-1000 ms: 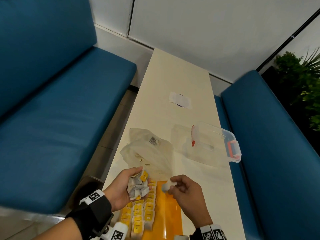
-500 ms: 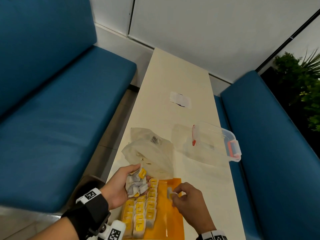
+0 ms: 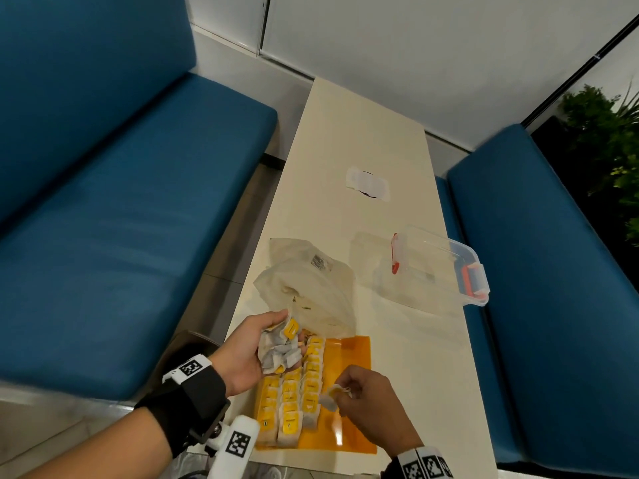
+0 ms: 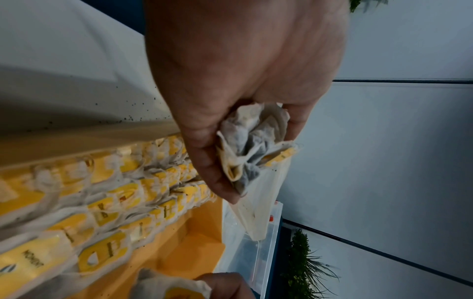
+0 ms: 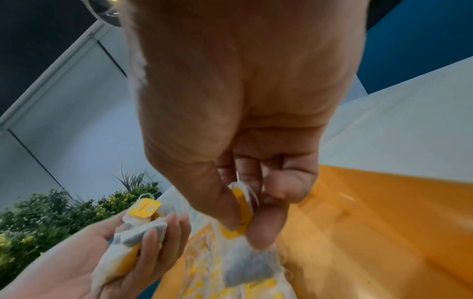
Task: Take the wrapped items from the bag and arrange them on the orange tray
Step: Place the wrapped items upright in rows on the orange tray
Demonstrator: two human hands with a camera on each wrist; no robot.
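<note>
My left hand [image 3: 252,347] cups a bunch of white tea bags with yellow tags [image 3: 281,349] [image 4: 252,145] [image 5: 135,228] over the far left corner of the orange tray [image 3: 352,354]. My right hand [image 3: 359,395] pinches a single tea bag [image 3: 330,399] [image 5: 245,263] by its tag, low over the tray's middle. Three rows of tea bags [image 3: 294,399] [image 4: 102,214] lie along the tray's left half. The crumpled translucent bag [image 3: 307,288] lies on the table just beyond the tray.
An open clear plastic box with red latches [image 3: 439,267] lies on its side at the table's right edge. A white sticker [image 3: 368,183] is further up the cream table [image 3: 345,133]. Blue benches [image 3: 103,202] flank both sides. A green plant [image 3: 608,150] stands at far right.
My right hand has taken one tea bag from beside the left hand's bunch and carried it down and toward me over the tray. The left hand has barely moved.
</note>
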